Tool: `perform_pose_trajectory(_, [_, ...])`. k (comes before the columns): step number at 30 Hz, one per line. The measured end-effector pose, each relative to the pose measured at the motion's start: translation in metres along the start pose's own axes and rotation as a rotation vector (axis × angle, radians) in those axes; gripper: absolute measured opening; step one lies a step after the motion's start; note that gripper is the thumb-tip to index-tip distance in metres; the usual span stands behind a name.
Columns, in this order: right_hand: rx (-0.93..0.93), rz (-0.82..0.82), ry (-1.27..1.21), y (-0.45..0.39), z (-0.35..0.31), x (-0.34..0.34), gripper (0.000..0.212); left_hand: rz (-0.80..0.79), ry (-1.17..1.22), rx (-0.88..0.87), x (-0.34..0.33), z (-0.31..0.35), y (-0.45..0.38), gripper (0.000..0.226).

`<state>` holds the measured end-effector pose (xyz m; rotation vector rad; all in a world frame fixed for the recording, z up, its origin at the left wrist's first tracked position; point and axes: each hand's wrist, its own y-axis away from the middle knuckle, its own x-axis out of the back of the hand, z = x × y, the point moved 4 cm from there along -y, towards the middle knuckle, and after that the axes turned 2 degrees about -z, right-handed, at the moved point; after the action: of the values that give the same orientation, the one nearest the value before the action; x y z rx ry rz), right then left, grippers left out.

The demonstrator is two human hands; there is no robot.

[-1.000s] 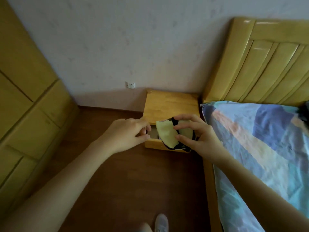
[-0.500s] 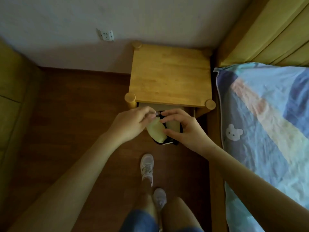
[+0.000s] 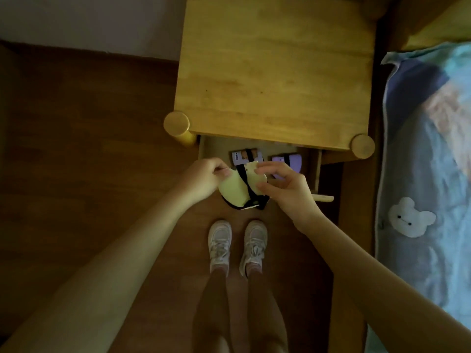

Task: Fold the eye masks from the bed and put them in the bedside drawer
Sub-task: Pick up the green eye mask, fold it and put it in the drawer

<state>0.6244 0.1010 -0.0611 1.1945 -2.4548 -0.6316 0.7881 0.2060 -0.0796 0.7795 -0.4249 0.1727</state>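
Both hands pinched the folded mask (image 3: 235,191) over the open drawer (image 3: 316,171): left hand (image 3: 204,178) on its left edge, right hand (image 3: 283,186) on its right. Two masks, seemingly, lay inside. Best lowered flat beside them, strap tucked under.

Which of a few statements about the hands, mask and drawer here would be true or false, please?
1. Both hands hold the yellow mask. True: the left hand and right hand each pinch it.
2. The drawer is shut. False: it is pulled open.
3. The drawer holds nothing. False: a purple mask and another folded item lie inside.
4. The nightstand top is bare. True.
5. The person is barefoot. False: they wear shoes.
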Motion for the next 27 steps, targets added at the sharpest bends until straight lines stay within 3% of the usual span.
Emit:
perform_pose_trajectory(4, [-0.175,0.112,-0.038,-0.043,0.044,-0.002,0.038,0.080,0.063,0.061,-0.008,-0.021,-0.048,0.022])
perform_pose_trajectory(8, [-0.280,0.072,0.013,-0.091,0.076,-0.013,0.039,0.172,0.064,0.101,-0.009,-0.041,-0.082,0.029])
perform_pose_trajectory(14, [-0.295,-0.024,0.255,-0.148,0.103,-0.033,0.040,0.190,-0.593,-0.117,-0.028,-0.051,-0.127,0.050])
perform_pose_trajectory(16, [-0.259,-0.049,0.372,-0.162,0.108,-0.033,0.039,0.179,-0.728,-0.155,-0.035,-0.057,-0.141,0.060])
perform_pose_trajectory(19, [-0.225,-0.110,0.504,-0.181,0.116,-0.032,0.039,0.058,-0.713,-0.124,-0.043,-0.067,-0.155,0.074])
perform_pose_trajectory(22, [-0.136,-0.095,0.573,-0.191,0.126,-0.030,0.031,0.022,-0.727,-0.117,-0.044,-0.072,-0.161,0.071])
perform_pose_trajectory(24, [-0.014,-0.070,0.758,-0.197,0.131,-0.027,0.032,0.047,-0.758,-0.103,-0.044,-0.078,-0.165,0.071])
perform_pose_trajectory(27, [0.072,-0.275,1.160,-0.196,0.136,-0.031,0.054,0.057,-0.829,-0.038,-0.047,-0.087,-0.170,0.074])
